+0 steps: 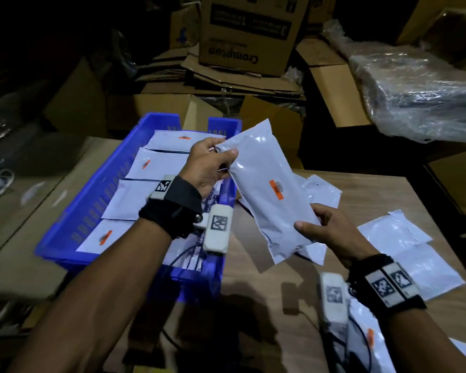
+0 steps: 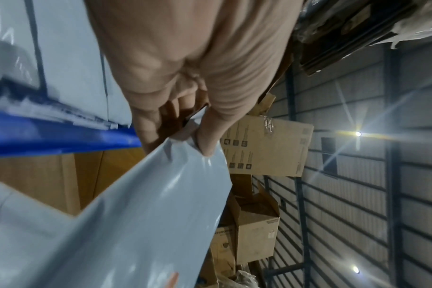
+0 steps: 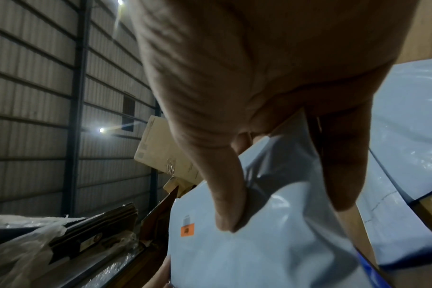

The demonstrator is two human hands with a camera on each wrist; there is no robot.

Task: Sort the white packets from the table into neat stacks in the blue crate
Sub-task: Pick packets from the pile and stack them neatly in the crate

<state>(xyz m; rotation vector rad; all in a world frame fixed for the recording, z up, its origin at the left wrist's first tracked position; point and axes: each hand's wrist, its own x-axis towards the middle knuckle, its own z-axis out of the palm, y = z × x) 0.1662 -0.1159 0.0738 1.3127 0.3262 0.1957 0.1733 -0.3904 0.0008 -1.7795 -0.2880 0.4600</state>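
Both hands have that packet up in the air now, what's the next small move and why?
Probably swing the packet left and lower it onto a stack in the blue crate. The left hand pinches its top corner, the right hand its lower edge, and it hangs beside the crate's right rim.

Stacked cardboard boxes (image 1: 249,30), plastic-wrapped bundle (image 1: 420,95) behind.

White packet (image 1: 264,189) tilted above blue crate (image 1: 92,200)

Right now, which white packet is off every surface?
The orange-stickered packet held in the air between left hand and right hand; the others lie in the blue crate or on the table.
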